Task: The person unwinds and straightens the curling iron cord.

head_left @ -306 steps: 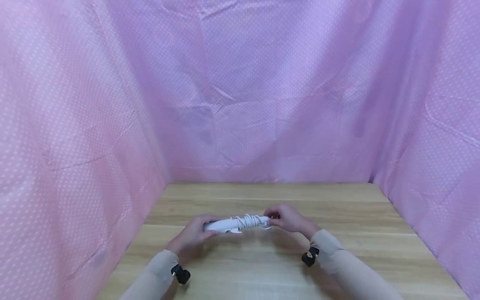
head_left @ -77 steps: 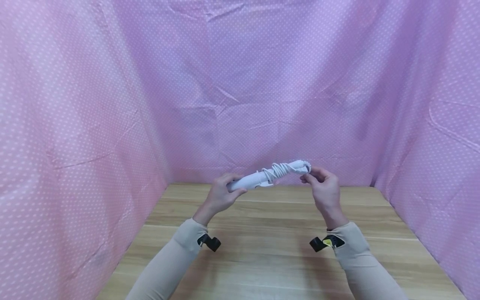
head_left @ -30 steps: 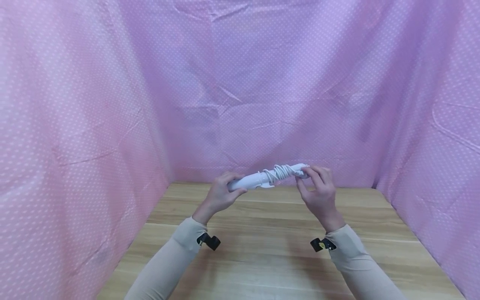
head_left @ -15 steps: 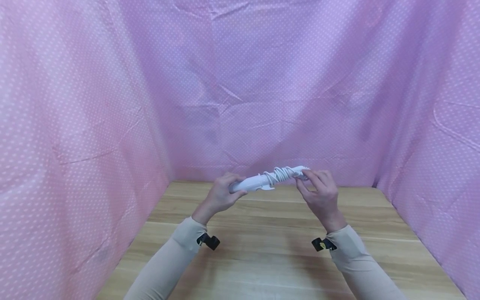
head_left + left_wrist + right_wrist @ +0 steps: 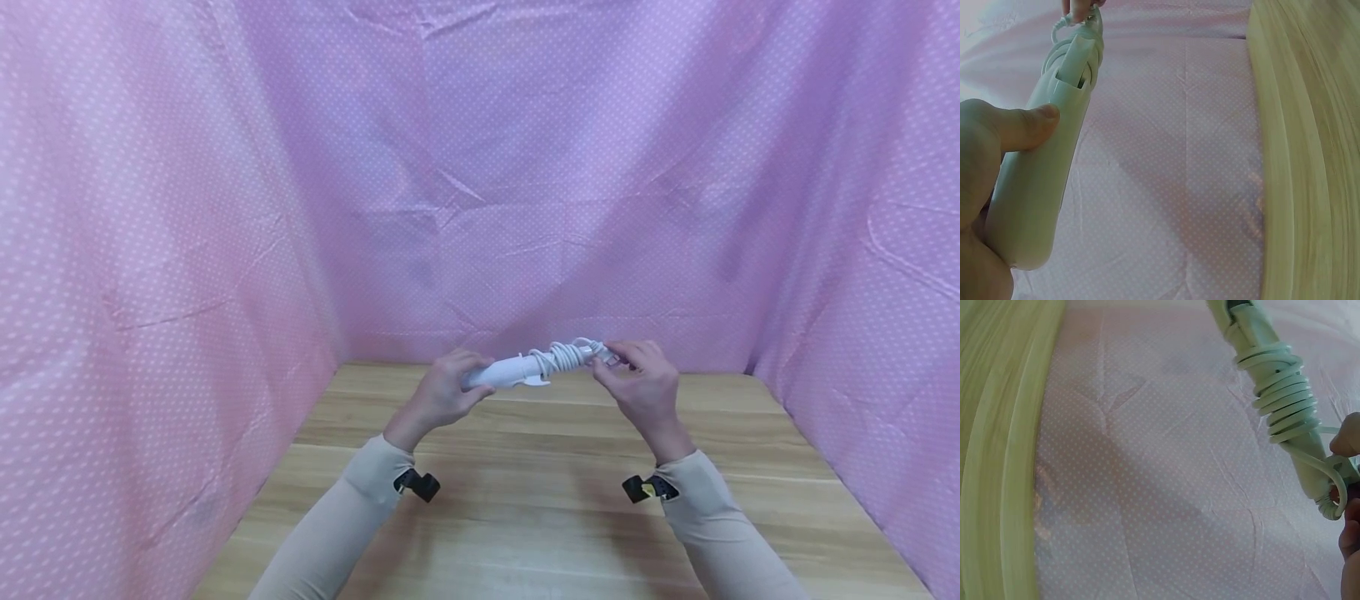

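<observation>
A white hair styling iron [image 5: 510,372] is held aloft between both hands, its right end slightly higher. My left hand [image 5: 442,390] grips the thick smooth end, the thumb lying along the body [image 5: 1038,162] in the left wrist view. Several turns of white cord [image 5: 1288,403] wrap the narrower part, beside a lever-like piece [image 5: 1075,59]. At the far right end, my right hand [image 5: 647,387] pinches the cord's small plug [image 5: 611,358] between thumb and fingers. A short loop of cord [image 5: 1335,487] bends round that end, and the fingers partly hide the plug.
A wood-grain table [image 5: 525,500] lies below the hands. Pink dotted cloth [image 5: 487,208] hangs behind it and along both sides. Each wrist carries a small black camera [image 5: 420,483] under a beige sleeve [image 5: 337,517].
The iron was low over the table at first and has since been raised and moved right. In the last second its right end dips slightly, and the right fingers shift, showing the plug and a cord loop.
</observation>
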`<state>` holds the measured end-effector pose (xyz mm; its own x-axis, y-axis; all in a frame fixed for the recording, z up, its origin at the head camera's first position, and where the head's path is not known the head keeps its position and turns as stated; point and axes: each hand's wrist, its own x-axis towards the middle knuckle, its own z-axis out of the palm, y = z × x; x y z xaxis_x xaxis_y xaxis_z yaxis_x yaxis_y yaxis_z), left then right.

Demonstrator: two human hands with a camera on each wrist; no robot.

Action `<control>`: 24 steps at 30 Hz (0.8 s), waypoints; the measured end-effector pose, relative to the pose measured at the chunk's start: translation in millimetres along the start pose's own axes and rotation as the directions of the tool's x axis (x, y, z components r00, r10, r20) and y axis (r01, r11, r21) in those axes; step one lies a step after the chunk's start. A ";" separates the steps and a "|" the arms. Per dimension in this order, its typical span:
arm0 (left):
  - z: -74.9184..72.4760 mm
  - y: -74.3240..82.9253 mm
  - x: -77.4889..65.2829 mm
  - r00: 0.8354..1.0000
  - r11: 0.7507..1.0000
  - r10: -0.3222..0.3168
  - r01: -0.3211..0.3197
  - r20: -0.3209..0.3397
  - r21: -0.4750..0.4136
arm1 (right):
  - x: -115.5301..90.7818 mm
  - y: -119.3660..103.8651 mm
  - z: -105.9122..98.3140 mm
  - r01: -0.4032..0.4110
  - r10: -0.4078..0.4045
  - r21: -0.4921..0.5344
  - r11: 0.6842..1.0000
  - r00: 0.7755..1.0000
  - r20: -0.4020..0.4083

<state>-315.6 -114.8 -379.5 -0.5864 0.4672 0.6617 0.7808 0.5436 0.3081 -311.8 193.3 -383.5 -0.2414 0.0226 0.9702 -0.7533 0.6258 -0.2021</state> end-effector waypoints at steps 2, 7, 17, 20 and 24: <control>1.1 0.4 0.1 1.000 1.000 0.007 -0.007 0.005 0.005 | 0.5 0.6 -1.4 -0.068 0.068 0.013 0.998 0.998 0.014; 2.3 1.1 0.7 1.000 1.000 0.019 -0.019 0.007 0.008 | 2.8 -0.1 -4.1 -0.181 0.181 0.000 0.983 0.982 0.048; 3.9 5.2 1.0 0.996 0.993 0.086 -0.088 0.029 0.075 | 10.2 -1.5 -5.0 -0.223 0.227 -0.056 0.973 0.970 0.089; 4.3 6.7 0.2 0.989 0.983 0.140 -0.144 0.038 0.114 | 15.0 -1.6 -6.0 -0.268 0.282 -0.107 0.958 0.946 0.157; 3.5 3.6 0.1 0.989 0.984 0.145 -0.146 0.021 0.102 | 21.6 4.9 -12.8 -0.395 0.408 -0.105 0.913 0.870 0.276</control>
<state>-313.6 -110.3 -380.7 -0.4716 0.5557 0.6847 0.8319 0.5380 0.1363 -312.8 206.9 -361.9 -0.6863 0.0602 0.7248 -0.5278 0.6445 -0.5533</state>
